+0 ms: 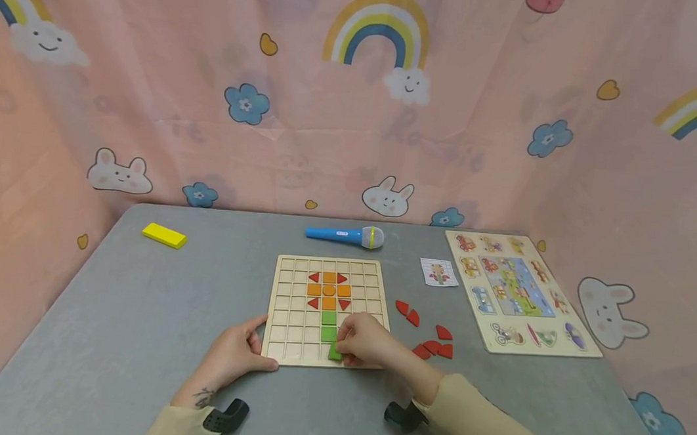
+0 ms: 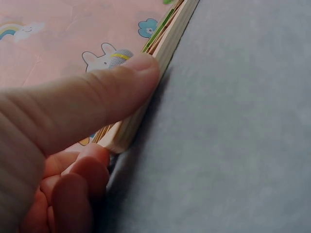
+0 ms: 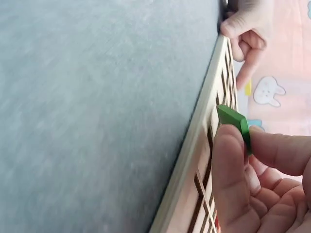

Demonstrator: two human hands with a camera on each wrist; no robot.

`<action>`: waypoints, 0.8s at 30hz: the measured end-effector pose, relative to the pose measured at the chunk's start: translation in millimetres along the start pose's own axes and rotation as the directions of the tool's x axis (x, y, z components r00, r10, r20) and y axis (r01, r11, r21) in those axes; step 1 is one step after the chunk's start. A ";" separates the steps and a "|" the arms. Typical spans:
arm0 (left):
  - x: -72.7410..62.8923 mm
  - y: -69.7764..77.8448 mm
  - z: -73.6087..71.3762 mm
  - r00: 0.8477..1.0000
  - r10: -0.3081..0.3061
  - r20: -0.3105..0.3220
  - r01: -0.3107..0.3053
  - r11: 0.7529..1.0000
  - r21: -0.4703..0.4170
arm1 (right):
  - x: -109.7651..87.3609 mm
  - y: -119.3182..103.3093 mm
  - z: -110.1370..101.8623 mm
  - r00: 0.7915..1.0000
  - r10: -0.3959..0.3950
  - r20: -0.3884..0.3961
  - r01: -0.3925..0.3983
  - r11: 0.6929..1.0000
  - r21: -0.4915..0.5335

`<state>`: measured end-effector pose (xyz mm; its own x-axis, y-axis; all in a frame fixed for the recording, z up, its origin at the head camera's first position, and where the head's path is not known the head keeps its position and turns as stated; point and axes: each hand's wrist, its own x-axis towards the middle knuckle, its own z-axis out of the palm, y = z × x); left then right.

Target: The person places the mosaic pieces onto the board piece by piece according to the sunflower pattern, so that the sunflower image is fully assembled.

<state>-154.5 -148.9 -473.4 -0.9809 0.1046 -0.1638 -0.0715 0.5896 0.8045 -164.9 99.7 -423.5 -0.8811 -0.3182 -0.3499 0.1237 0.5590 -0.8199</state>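
Observation:
A pale wooden grid board (image 1: 287, 306) lies on the grey table, with orange squares (image 1: 329, 278), an orange disc (image 1: 329, 290) and red triangles (image 1: 313, 303) in its cells. Two green squares (image 1: 329, 317) continue the middle column downward. My right hand (image 1: 366, 340) pinches another green square (image 3: 232, 116) between thumb and finger, tilted over the board's front row. At the front left corner, my left hand (image 1: 231, 352) presses the board's edges. Its straight thumb (image 2: 112, 92) touches the front edge and the index finger reaches along the left side; the other fingers are bent beside the corner.
Several red quarter-round pieces (image 1: 432, 347) lie right of the board, below a small pattern card (image 1: 439, 273). Farther right is a picture puzzle board (image 1: 478, 333). A blue toy microphone (image 1: 341, 235) lies behind the grid; a yellow block (image 1: 164, 235) is at the back left.

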 end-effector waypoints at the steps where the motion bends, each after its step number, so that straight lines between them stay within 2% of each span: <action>1: 0.0 0.0 0.1 1.000 0.001 0.000 -0.001 1.000 0.000 | 1.3 -0.3 1.8 1.000 -0.007 -0.009 0.006 1.000 -0.015; 17: -0.3 1.2 -0.7 1.000 0.000 -0.005 0.000 1.000 -0.002 | 10.3 -0.5 17.9 0.988 -0.085 -0.132 0.051 0.968 -0.245; 20: -0.8 1.5 -0.8 1.000 -0.004 -0.003 0.004 1.000 0.000 | 11.2 -1.2 9.3 0.981 -0.119 -0.154 0.070 0.953 -0.295; 24: -0.7 2.1 -0.7 1.000 -0.007 0.000 0.007 1.000 0.004 | 16.6 -4.0 -21.6 0.969 -0.082 -0.235 -0.023 0.912 -0.410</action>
<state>-154.1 -148.3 -471.3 -0.9805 0.1002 -0.1691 -0.0775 0.5936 0.8011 -189.8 108.7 -416.2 -0.9707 -0.1740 -0.1656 -0.0545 0.8309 -0.5538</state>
